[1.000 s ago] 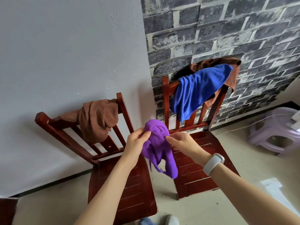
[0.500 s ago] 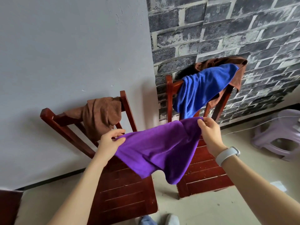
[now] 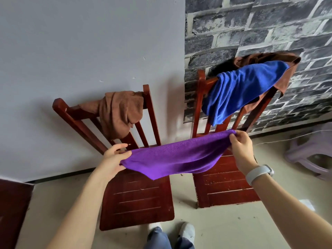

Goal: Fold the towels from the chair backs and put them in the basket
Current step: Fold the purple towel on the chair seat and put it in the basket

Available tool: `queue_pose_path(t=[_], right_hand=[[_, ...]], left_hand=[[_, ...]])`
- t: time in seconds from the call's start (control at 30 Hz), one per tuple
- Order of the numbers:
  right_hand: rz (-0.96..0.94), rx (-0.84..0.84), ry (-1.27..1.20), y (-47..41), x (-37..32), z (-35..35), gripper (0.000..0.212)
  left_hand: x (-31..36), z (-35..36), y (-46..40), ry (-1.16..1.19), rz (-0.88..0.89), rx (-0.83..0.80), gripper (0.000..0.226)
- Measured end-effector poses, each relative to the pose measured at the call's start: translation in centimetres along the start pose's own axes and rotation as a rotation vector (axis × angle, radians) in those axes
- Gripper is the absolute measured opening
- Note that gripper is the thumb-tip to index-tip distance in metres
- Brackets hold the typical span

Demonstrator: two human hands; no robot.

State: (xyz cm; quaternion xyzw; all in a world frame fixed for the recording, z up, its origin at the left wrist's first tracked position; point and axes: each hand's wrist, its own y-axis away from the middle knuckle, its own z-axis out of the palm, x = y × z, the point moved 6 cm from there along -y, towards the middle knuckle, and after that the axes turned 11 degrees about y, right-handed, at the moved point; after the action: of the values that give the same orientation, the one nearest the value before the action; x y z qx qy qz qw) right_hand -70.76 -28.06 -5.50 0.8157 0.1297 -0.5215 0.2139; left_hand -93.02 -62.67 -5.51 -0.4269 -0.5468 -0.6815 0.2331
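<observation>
A purple towel (image 3: pixel 177 157) hangs stretched between my hands above the two red wooden chairs. My left hand (image 3: pixel 115 159) pinches its left corner and my right hand (image 3: pixel 241 150) pinches its right corner. A brown towel (image 3: pixel 120 114) is bunched over the back of the left chair (image 3: pixel 136 200). A blue towel (image 3: pixel 240 90) lies draped over the back of the right chair (image 3: pixel 228 187), on top of another brown towel (image 3: pixel 285 76). No basket is in view.
A pale purple plastic stool (image 3: pixel 312 151) stands on the floor at the right, with a thin white cable (image 3: pixel 280 140) running toward it. A dark red piece of furniture (image 3: pixel 12 209) shows at the lower left. My feet (image 3: pixel 172 230) stand between the chairs.
My hands have drawn apart, spreading the purple towel from a bunched lump into a wide stretched sheet. The towels on the chair backs have not moved.
</observation>
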Motion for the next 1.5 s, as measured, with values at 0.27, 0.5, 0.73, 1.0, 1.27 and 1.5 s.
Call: queue_pose_path(t=[0.27, 0.5, 0.73, 1.0, 1.27, 1.5], right_hand=[[-0.12, 0.035, 0.339, 1.3, -0.9, 0.3, 0.012], [-0.145, 0.004, 0.495, 4.3, -1.7, 3.8, 0.014], [-0.17, -0.095, 0.528, 7.5, -2.3, 8.3, 0.029], [-0.246, -0.227, 0.707, 12.3, -3.0, 11.8, 0.029], [-0.348, -0.108, 0.853, 14.8, -2.3, 13.1, 0.018], [-0.381, -0.072, 0.85, 17.9, 0.5, 13.1, 0.019]], left_hand=[[0.5, -2.0, 1.1, -0.604, 0.227, 0.09, 0.024], [1.6, -4.7, 2.8, -0.751, 0.421, -0.077, 0.006], [-1.1, -9.3, 2.2, -1.113, 0.378, -0.225, 0.021], [-0.9, -16.9, 0.0, -0.695, 0.488, 0.173, 0.013], [-1.7, -19.0, -0.9, -0.348, 0.305, -0.01, 0.02], [-3.9, -19.6, 0.4, -0.862, 0.525, -0.039, 0.014]])
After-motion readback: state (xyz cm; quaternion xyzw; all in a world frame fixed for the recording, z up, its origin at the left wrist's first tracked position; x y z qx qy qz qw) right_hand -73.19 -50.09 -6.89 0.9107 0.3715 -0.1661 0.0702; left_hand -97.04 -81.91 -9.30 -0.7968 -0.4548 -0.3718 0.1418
